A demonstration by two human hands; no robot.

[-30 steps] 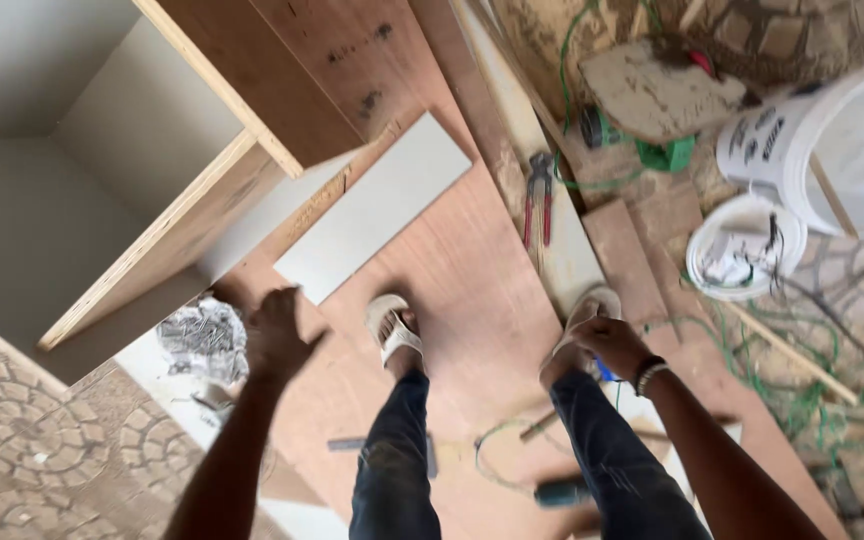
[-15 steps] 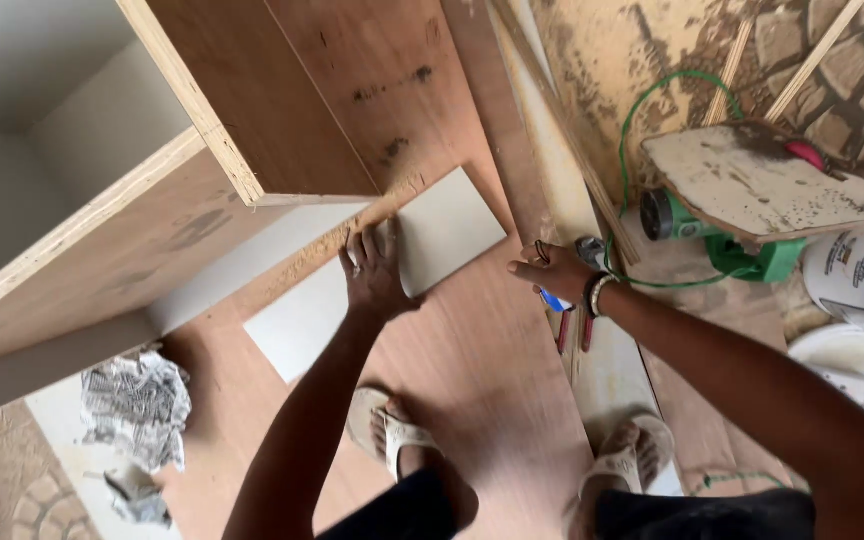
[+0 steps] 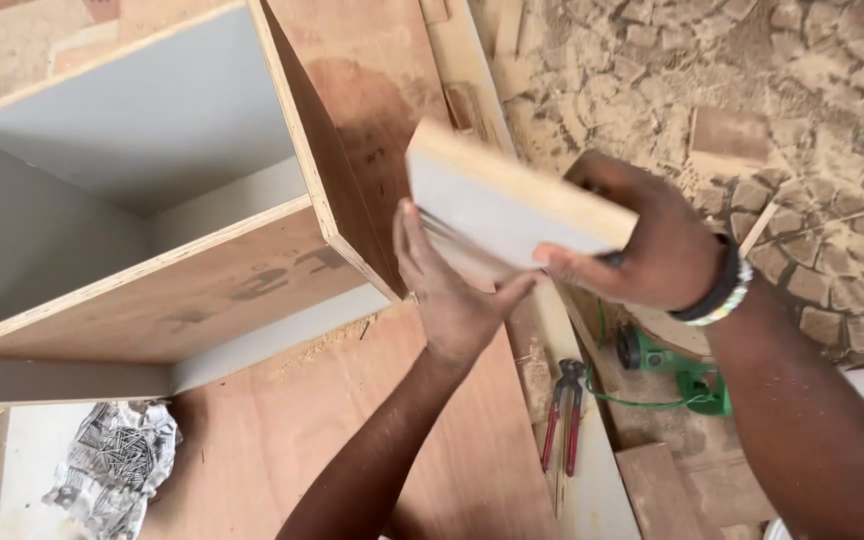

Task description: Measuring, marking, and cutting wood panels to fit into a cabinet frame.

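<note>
Our right hand (image 3: 642,235) clamped on the grey-faced board (image 3: 507,205), left hand (image 3: 452,290) flat beneath it, board's underside hidden, left fingertips blurred, open cabinet (image 3: 182,200) cropped

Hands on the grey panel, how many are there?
2. The left hand presses flat against the near end of the grey panel; the right hand grips its far end from the side.
</note>
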